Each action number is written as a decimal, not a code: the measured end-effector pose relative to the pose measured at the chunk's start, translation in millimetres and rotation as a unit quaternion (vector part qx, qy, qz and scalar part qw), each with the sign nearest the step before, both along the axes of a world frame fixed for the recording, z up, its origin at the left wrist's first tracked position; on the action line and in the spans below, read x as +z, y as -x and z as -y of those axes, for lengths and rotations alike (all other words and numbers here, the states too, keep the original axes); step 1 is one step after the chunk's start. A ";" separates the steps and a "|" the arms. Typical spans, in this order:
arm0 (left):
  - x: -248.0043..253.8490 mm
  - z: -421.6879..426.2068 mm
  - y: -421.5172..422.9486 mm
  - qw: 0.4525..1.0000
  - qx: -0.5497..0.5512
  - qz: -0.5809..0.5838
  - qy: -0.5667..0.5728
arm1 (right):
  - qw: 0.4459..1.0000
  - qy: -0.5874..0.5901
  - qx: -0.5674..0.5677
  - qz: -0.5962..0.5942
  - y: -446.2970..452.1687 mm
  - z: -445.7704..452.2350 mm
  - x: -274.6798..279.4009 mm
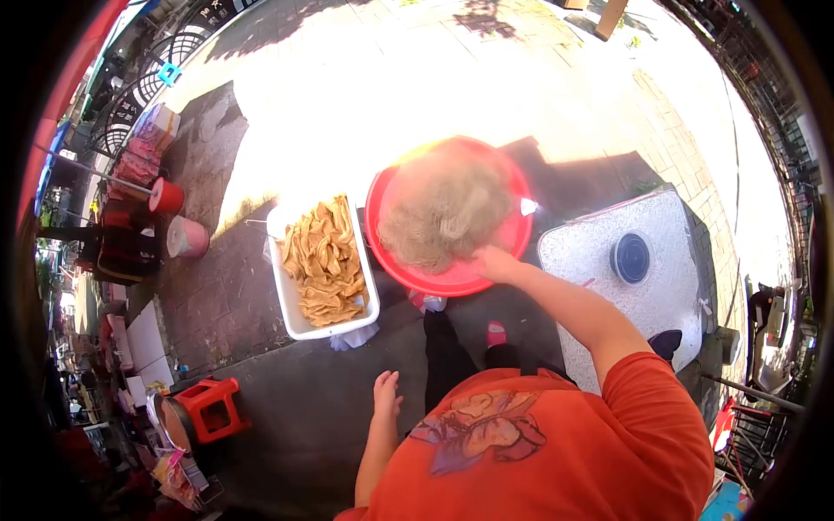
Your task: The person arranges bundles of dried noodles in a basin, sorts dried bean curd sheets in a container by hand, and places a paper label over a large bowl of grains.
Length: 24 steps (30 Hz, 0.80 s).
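Observation:
My right hand (493,264) reaches over the near rim of a round red basin (375,201). Its fingers are at the edge of a large, pale tan tangle of thin strands (443,213), perhaps noodles. Glare blurs the fingertips, so whether they grip any strands is unclear. Low beside my body hangs my left hand (387,392), holding nothing, with its fingers a little bent and apart. Left of the basin stands a white rectangular tub (372,300) filled with folded, yellow-brown sheets (323,260) that look like tofu skin.
On my right, a silvery tabletop (582,252) carries a round container with a dark blue top (631,259). A red stool (211,410) is at lower left. Farther left, a pink-white bucket (187,237) and a red pot (166,197) stand on the paving. Strong sunlight washes out the ground ahead.

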<state>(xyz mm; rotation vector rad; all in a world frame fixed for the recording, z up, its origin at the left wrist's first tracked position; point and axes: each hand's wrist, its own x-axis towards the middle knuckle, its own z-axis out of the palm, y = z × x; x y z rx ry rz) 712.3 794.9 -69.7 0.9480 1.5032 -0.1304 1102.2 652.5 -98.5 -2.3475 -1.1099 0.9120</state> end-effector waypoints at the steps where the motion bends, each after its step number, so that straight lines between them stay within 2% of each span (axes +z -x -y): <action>1: -9.1 -26.4 -7.1 1.000 -0.002 -0.011 0.028 | 0.999 -0.006 -0.053 0.000 -15.5 -22.1 4.6; 3: -27.5 -66.2 -51.6 0.996 0.002 -0.015 0.092 | 0.988 -0.045 -0.137 0.047 -57.4 -47.4 -6.9; 4: -36.5 -92.2 -63.4 0.995 -0.016 0.000 0.093 | 0.983 -0.022 -0.177 0.040 -70.0 -59.9 -16.9; 6: -30.9 -129.9 -118.6 0.995 -0.058 0.038 0.065 | 0.968 0.030 -0.247 0.030 -106.5 -77.6 -29.3; 7: -50.2 -155.3 -128.6 0.997 -0.074 0.017 0.025 | 0.960 0.046 -0.274 0.024 -117.2 -91.6 -44.0; 8: -35.2 -174.6 -153.4 0.995 -0.085 0.050 -0.003 | 0.951 0.062 -0.303 0.017 -128.8 -102.1 -59.2; 9: -50.6 -182.5 -176.4 0.993 -0.090 0.077 -0.012 | 0.939 0.083 -0.333 0.015 -139.5 -99.1 -78.8; 12: -62.5 -216.7 -223.1 0.990 -0.090 0.104 0.032 | 0.927 0.038 -0.373 0.028 -140.9 -134.4 -94.4; 15: -75.1 -236.0 -262.8 0.984 -0.084 0.112 0.109 | 0.931 0.108 -0.338 0.082 -128.9 -166.7 -71.4; 18: -76.5 -240.3 -297.0 0.983 -0.103 0.095 0.114 | 0.914 0.004 -0.374 0.158 -116.8 -186.8 -66.2; 20: -70.2 -243.7 -313.2 0.984 -0.079 0.105 0.123 | 0.922 -0.067 -0.371 0.091 -111.1 -197.6 -38.1; 21: -95.1 -221.5 -327.3 0.982 -0.059 0.117 0.139 | 0.924 -0.092 -0.364 0.066 -116.1 -179.3 -40.5; 24: -110.5 -219.6 -341.3 0.982 0.002 0.154 0.112 | 0.899 -0.192 -0.394 0.006 -96.2 -167.5 -21.4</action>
